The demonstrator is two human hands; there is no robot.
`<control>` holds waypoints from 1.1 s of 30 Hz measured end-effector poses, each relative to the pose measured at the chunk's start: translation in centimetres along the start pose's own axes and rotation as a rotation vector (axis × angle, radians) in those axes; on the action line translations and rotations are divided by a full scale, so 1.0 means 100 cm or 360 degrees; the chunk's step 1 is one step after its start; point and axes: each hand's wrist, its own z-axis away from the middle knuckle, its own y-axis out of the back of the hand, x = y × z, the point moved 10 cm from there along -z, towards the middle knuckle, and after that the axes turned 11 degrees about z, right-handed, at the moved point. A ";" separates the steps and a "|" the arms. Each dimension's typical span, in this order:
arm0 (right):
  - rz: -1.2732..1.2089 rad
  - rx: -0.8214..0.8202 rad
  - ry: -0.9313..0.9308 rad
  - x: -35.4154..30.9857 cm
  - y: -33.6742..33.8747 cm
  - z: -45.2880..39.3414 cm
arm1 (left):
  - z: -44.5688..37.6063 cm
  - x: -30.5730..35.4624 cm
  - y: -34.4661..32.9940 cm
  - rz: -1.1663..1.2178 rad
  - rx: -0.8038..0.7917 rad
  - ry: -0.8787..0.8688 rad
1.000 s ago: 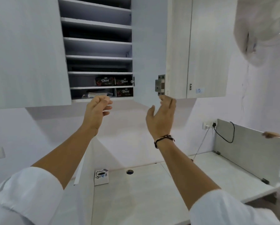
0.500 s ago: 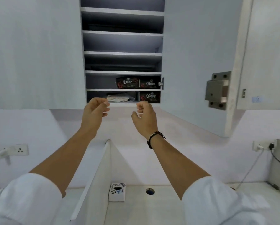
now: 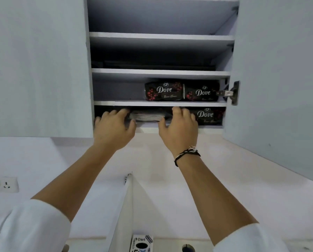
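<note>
A flat stack of folded white papers [image 3: 147, 116] lies on the lowest shelf of the open wall cabinet [image 3: 159, 103]. My left hand [image 3: 113, 127] reaches into that shelf just left of the stack, fingers spread and thumb by the stack's left end. My right hand [image 3: 179, 129], with a black wrist cord, reaches in at the stack's right end. Its fingers curve over the top, its thumb is held wide below, and it hides that end. The stack still rests on the shelf.
One dark Dove pack [image 3: 209, 116] sits right of my right hand, and two more Dove packs [image 3: 163, 90] stand on the shelf above. The open cabinet door [image 3: 279, 79] hangs at right. Below are a desk divider [image 3: 128, 206] and a small Dart box [image 3: 142, 243].
Both hands have risen from below the cabinet into the lowest shelf, one on each side of the paper stack. The camera has moved closer to the cabinet.
</note>
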 end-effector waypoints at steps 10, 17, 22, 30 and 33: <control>-0.0087 -0.0513 0.0010 0.008 -0.007 -0.011 | 0.015 0.016 0.017 0.0288 -0.0050 0.0111; -0.1159 -0.0620 -0.0405 0.057 0.055 0.041 | 0.098 0.025 0.080 0.0978 0.0548 0.0567; -0.2196 -0.1038 -0.1103 0.101 0.068 0.154 | 0.198 0.025 0.036 0.1521 0.0171 0.1137; -0.1975 -0.1496 -0.1438 0.179 0.001 0.362 | 0.426 -0.009 -0.123 0.1839 -0.0353 0.2045; -0.1722 -0.1703 -0.1506 0.206 -0.040 0.452 | 0.514 -0.036 -0.171 0.1745 -0.0399 0.2314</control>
